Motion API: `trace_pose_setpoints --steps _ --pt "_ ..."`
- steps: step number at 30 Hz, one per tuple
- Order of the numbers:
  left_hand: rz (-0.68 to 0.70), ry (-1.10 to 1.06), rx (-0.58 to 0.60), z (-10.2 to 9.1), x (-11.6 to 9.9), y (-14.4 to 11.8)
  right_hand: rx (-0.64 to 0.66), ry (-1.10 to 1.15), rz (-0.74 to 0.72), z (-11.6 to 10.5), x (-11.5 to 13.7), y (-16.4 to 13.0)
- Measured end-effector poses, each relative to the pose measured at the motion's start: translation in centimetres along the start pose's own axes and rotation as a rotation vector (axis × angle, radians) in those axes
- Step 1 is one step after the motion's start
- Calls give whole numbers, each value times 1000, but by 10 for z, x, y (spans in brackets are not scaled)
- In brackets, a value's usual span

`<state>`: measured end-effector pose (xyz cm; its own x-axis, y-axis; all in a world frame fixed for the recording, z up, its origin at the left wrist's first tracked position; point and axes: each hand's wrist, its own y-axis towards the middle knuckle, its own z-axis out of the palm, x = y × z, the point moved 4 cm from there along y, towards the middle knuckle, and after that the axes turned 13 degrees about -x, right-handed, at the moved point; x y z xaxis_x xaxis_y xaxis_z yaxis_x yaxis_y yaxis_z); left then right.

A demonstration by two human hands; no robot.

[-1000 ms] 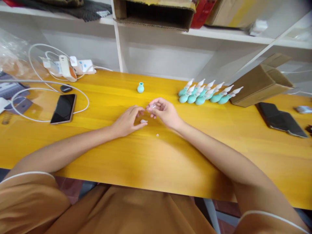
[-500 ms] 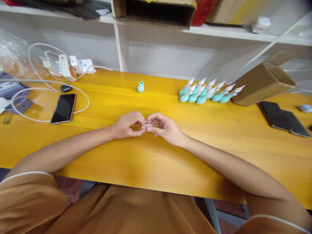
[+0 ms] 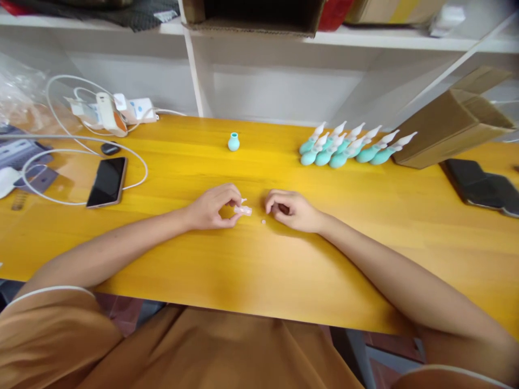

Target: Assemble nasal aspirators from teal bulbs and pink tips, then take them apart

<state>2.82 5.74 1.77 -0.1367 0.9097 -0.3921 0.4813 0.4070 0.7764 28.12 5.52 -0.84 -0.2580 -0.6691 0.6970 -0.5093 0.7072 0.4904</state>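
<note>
My left hand [image 3: 213,207] pinched a clear tip [image 3: 243,210], right hand [image 3: 292,209] curled by a tiny bead [image 3: 263,221]; ten aspirators [image 3: 348,148] finished, one teal bulb [image 3: 233,142] untouched

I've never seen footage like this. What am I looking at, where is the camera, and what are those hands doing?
There is no machine here: a person wears a camera on the head, looking down at their own two hands. The left hand pinches a small pale plastic piece. The right hand rests curled on the yellow table, near a tiny white bead. Farther back stand one teal bulb and a cluster of teal bulbs with white tips. A phone with cables lies left, and a cardboard box sits right.
</note>
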Motion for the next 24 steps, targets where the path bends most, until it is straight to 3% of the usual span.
trace_pose_setpoints --steps 4,8,11,17,24 --pt "10 7 37 1 0 0 106 -99 -94 5 11 -1" --pt "45 4 62 3 0 -1 74 -120 -101 6 12 1" --pt "91 34 72 4 -3 0 -28 -56 -45 7 8 2" --pt "235 158 108 5 -11 2 -220 249 300 21 8 -3" --pt "229 125 150 7 -9 2 -147 265 227 30 22 -2"
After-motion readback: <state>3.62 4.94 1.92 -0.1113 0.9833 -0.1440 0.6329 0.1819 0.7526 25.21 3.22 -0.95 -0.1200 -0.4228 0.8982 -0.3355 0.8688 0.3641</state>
